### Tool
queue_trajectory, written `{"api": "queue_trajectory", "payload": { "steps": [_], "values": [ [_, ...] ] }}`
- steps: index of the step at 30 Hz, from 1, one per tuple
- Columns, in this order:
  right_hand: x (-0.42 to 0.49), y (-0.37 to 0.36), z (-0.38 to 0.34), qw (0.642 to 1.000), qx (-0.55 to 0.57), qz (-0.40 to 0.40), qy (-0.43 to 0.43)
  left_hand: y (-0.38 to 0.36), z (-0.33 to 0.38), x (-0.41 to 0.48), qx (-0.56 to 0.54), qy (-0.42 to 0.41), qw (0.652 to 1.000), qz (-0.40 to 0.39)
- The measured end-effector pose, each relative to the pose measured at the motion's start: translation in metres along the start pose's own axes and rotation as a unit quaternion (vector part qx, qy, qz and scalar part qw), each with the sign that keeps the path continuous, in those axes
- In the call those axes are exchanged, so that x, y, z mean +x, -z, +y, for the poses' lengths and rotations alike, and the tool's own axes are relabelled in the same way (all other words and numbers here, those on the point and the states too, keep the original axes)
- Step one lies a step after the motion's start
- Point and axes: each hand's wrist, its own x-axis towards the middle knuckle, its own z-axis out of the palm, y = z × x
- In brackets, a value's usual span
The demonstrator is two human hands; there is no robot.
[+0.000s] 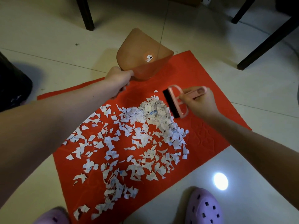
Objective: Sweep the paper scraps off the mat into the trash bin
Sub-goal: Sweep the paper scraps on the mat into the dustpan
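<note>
A red mat (205,131) lies on the tiled floor, strewn with several white paper scraps (132,143), heaped thickest near its far middle. My left hand (117,78) grips the handle of a translucent orange dustpan (142,55), which is tilted up off the mat's far edge with one scrap inside. My right hand (199,102) holds a pink hand brush (176,101) by its handle. Its black bristle strip rests on the mat against the right side of the heap. A dark bag-like shape (11,88), possibly the trash bin, sits at the left edge.
Black furniture legs (86,13) stand on the floor beyond the mat, with more dark legs (267,38) at the far right. My feet in purple clogs (203,207) are at the mat's near edge. A bright light reflection (220,181) shines on the tiles.
</note>
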Motion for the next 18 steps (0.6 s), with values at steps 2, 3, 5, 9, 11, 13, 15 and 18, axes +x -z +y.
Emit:
{"api": "queue_trajectory", "payload": {
  "steps": [2, 3, 5, 9, 11, 13, 15, 18],
  "values": [
    [0.007, 0.010, -0.001, 0.999, 0.018, 0.034, 0.010, -0.003, 0.001, 0.000, -0.003, 0.000, 1.000, -0.004],
    [0.011, 0.013, 0.000, 0.999, 0.004, 0.040, 0.011, -0.005, 0.001, 0.000, -0.003, 0.001, 1.000, -0.007],
    [0.015, 0.016, 0.005, 0.998, -0.058, 0.035, 0.007, -0.008, 0.002, 0.000, -0.004, 0.002, 1.000, -0.010],
    [0.014, 0.004, 0.017, 0.989, -0.145, -0.021, -0.030, -0.009, 0.004, 0.001, -0.004, 0.001, 1.000, -0.010],
    [0.009, -0.003, 0.019, 0.991, -0.118, -0.057, -0.028, -0.008, 0.004, 0.000, -0.005, 0.003, 1.000, -0.011],
    [0.007, -0.002, 0.015, 0.998, -0.053, -0.039, -0.002, -0.007, 0.003, 0.001, -0.006, 0.008, 1.000, -0.010],
    [0.010, 0.006, 0.010, 1.000, -0.003, 0.006, 0.015, -0.006, 0.002, 0.001, -0.005, 0.011, 1.000, -0.010],
    [0.020, 0.019, 0.009, 0.999, -0.005, 0.038, 0.017, -0.006, 0.002, 0.002, -0.003, 0.011, 1.000, -0.009]
  ]
}}
